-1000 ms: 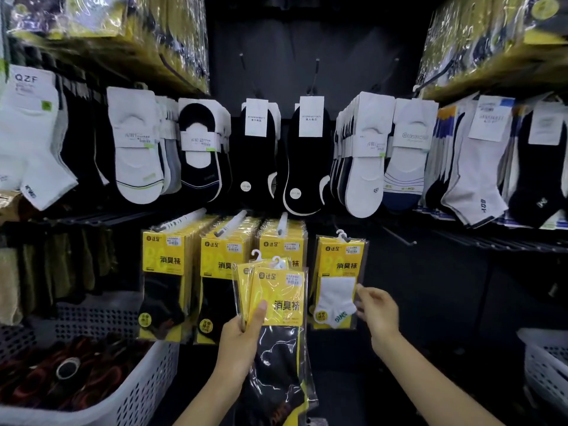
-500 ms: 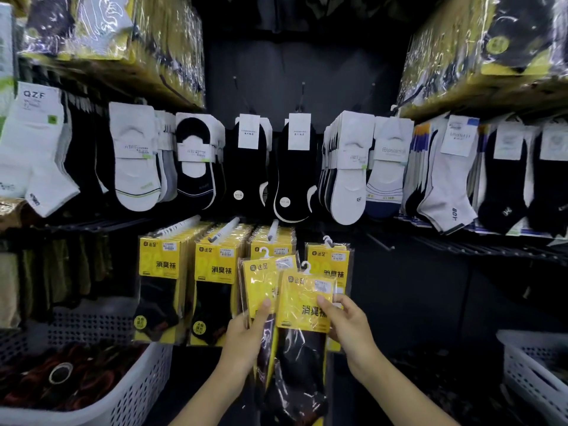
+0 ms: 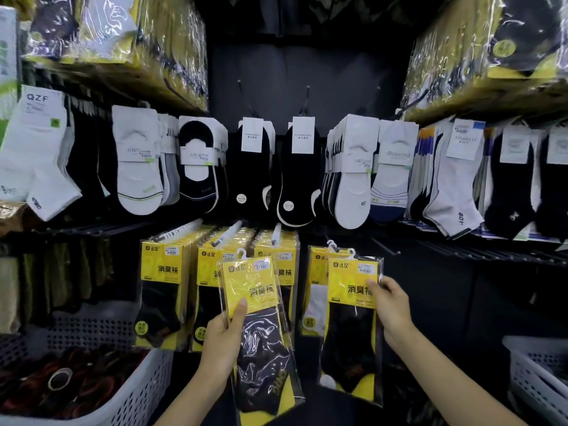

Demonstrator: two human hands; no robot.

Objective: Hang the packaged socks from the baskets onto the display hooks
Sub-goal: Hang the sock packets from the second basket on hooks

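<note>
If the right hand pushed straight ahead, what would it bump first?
The right hand grips a black-sock pack; going on, that likely meets the hanging white-sock pack first; depth unclear.

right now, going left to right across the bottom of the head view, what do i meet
left basket, left hand, left-hand sock packet, right-hand sock packet, right hand, right basket

Plastic-wrapped bundles of stock (image 3: 123, 41) fill the top shelves on both sides. Below, against a dark back panel (image 3: 307, 72), hang carded socks: white QZF ankle socks (image 3: 33, 149) far left, white no-show socks (image 3: 136, 161), black no-show socks (image 3: 298, 179) in the middle, and pale ankle socks (image 3: 455, 186) at right.
</note>
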